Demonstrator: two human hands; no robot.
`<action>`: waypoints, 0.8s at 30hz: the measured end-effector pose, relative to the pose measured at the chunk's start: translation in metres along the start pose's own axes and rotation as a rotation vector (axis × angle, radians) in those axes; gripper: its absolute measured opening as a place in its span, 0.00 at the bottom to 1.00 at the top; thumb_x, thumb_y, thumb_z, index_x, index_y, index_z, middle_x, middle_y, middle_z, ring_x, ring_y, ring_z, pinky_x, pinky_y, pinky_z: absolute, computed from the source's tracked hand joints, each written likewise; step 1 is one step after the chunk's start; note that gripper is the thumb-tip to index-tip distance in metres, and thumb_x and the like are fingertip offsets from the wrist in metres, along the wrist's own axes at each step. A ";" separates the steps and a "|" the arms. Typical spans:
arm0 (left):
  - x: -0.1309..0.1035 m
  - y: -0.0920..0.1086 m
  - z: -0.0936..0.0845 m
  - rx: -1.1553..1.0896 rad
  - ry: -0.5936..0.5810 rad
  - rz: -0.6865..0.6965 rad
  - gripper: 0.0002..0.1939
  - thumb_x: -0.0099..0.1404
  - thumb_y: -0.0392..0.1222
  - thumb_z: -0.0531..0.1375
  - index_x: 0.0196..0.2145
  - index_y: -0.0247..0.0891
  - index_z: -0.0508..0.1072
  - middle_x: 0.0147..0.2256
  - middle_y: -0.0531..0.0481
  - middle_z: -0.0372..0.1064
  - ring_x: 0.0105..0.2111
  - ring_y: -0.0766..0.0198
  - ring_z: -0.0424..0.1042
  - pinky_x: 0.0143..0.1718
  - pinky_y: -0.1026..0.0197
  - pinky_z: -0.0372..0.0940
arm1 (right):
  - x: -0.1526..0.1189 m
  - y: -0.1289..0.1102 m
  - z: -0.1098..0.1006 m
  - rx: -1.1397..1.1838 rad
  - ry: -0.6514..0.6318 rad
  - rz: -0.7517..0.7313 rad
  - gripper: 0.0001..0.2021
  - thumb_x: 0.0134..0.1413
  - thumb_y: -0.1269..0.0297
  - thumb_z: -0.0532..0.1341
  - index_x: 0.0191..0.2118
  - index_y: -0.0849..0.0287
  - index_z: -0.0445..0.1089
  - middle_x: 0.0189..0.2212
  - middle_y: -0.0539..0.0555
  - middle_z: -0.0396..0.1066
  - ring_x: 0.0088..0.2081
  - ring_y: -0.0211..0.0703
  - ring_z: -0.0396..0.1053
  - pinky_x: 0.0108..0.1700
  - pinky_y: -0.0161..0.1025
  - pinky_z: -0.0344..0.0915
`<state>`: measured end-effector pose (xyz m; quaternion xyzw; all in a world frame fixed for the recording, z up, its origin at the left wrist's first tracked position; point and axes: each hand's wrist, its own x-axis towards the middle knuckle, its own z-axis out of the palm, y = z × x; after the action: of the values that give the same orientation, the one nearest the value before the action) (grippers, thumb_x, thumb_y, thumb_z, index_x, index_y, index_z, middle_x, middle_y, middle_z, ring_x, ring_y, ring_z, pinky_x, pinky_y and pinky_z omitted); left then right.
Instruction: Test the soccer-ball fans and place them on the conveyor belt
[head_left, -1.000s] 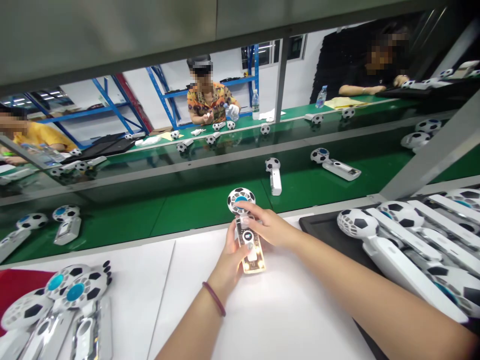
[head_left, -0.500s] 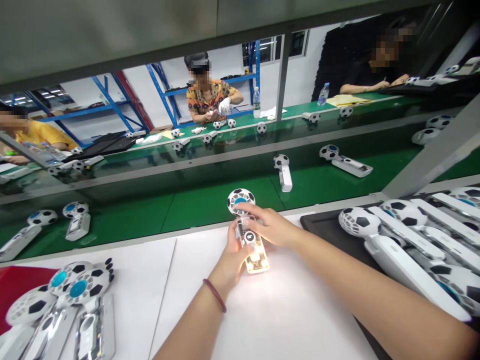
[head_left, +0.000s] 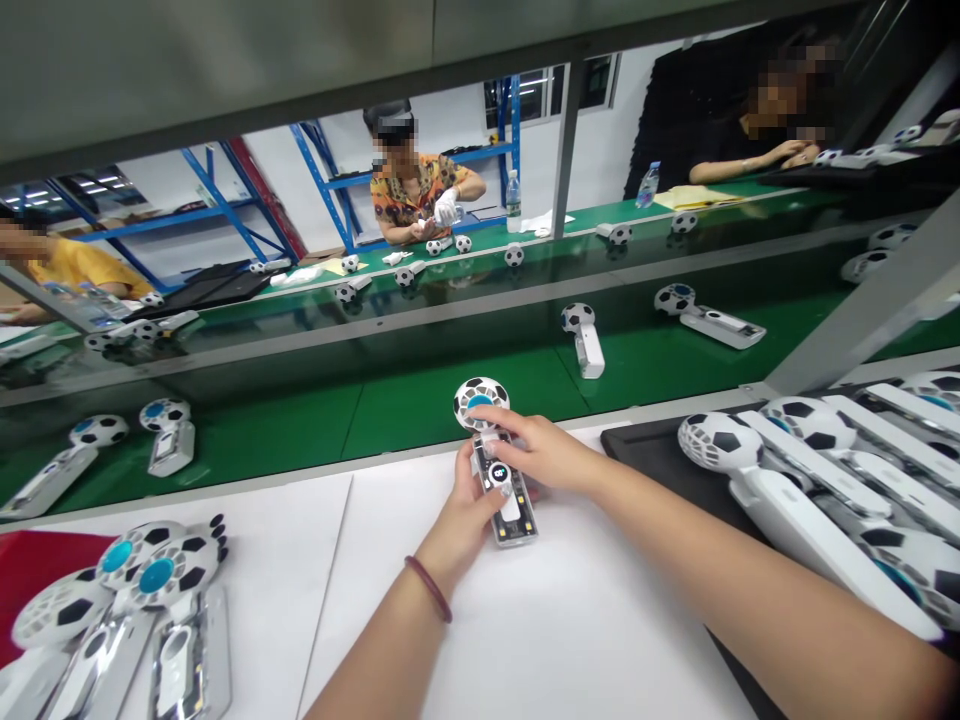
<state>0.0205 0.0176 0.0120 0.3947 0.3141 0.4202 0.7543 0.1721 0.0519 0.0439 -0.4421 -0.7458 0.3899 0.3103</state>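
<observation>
A football-patterned handheld fan is held over the white worktop, its round head pointing away from me and its clear handle towards me. My left hand wraps the handle from the left, with the thumb on the white control strip below a small round lit display. My right hand grips the same fan from the right. Its index finger reaches onto the blue centre of the head, and its thumb lies near the neck. Circuit parts show through the clear handle, and its lamps are unlit.
Several similar fans lie at the left by a red sheet. More fill a black tray at the right. Beyond runs a green conveyor carrying fans, with a metal post. Co-workers sit across the line.
The bright warm lights in the fan's handle have gone out. Fans on the near conveyor have shifted right, while those on the far strip have shifted slightly left. My hands stay in place.
</observation>
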 end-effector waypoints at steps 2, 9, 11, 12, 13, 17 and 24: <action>0.001 -0.001 -0.001 -0.008 -0.002 0.016 0.36 0.54 0.42 0.65 0.54 0.47 0.49 0.48 0.44 0.62 0.43 0.53 0.69 0.46 0.48 0.62 | 0.000 0.000 0.000 -0.014 0.016 -0.009 0.22 0.54 0.63 0.53 0.55 0.42 0.59 0.32 0.47 0.70 0.20 0.33 0.62 0.23 0.32 0.61; 0.001 -0.003 -0.006 0.004 -0.077 -0.001 0.39 0.54 0.42 0.65 0.56 0.48 0.46 0.45 0.44 0.65 0.40 0.53 0.71 0.45 0.46 0.62 | -0.001 0.000 0.000 0.037 -0.008 0.007 0.23 0.55 0.64 0.52 0.57 0.41 0.57 0.30 0.47 0.70 0.19 0.33 0.62 0.23 0.32 0.62; 0.000 -0.004 -0.007 0.009 -0.096 -0.010 0.42 0.52 0.40 0.66 0.57 0.49 0.45 0.44 0.45 0.66 0.41 0.53 0.71 0.47 0.47 0.61 | 0.000 0.000 -0.001 0.026 0.015 -0.014 0.22 0.55 0.65 0.53 0.56 0.42 0.58 0.33 0.47 0.71 0.21 0.34 0.64 0.25 0.33 0.63; 0.000 -0.003 -0.007 0.010 -0.101 -0.014 0.43 0.52 0.40 0.66 0.57 0.49 0.44 0.44 0.45 0.66 0.41 0.53 0.71 0.47 0.47 0.61 | 0.000 0.000 -0.002 0.020 0.017 -0.015 0.22 0.55 0.65 0.52 0.56 0.42 0.58 0.34 0.48 0.71 0.22 0.34 0.64 0.25 0.33 0.63; 0.000 -0.003 -0.007 0.009 -0.103 -0.016 0.43 0.52 0.40 0.66 0.57 0.49 0.44 0.44 0.45 0.66 0.41 0.53 0.71 0.47 0.47 0.60 | 0.000 0.000 -0.002 0.013 0.014 -0.012 0.22 0.55 0.65 0.52 0.56 0.41 0.58 0.34 0.48 0.71 0.21 0.34 0.63 0.25 0.33 0.63; 0.001 -0.002 -0.005 -0.011 -0.095 -0.003 0.42 0.53 0.38 0.65 0.58 0.49 0.43 0.46 0.44 0.65 0.42 0.52 0.71 0.47 0.47 0.60 | -0.001 0.000 0.001 0.014 -0.018 0.017 0.27 0.55 0.65 0.53 0.60 0.40 0.51 0.33 0.48 0.71 0.21 0.35 0.64 0.25 0.33 0.63; 0.000 -0.007 -0.006 0.066 -0.107 -0.009 0.43 0.54 0.38 0.64 0.58 0.49 0.40 0.45 0.44 0.65 0.42 0.51 0.71 0.44 0.48 0.63 | 0.005 0.002 0.007 0.469 0.243 0.041 0.47 0.47 0.60 0.63 0.64 0.49 0.28 0.46 0.54 0.66 0.43 0.43 0.69 0.45 0.40 0.66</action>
<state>0.0184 0.0174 0.0032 0.4396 0.2889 0.3846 0.7585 0.1650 0.0552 0.0390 -0.4170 -0.5832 0.5022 0.4836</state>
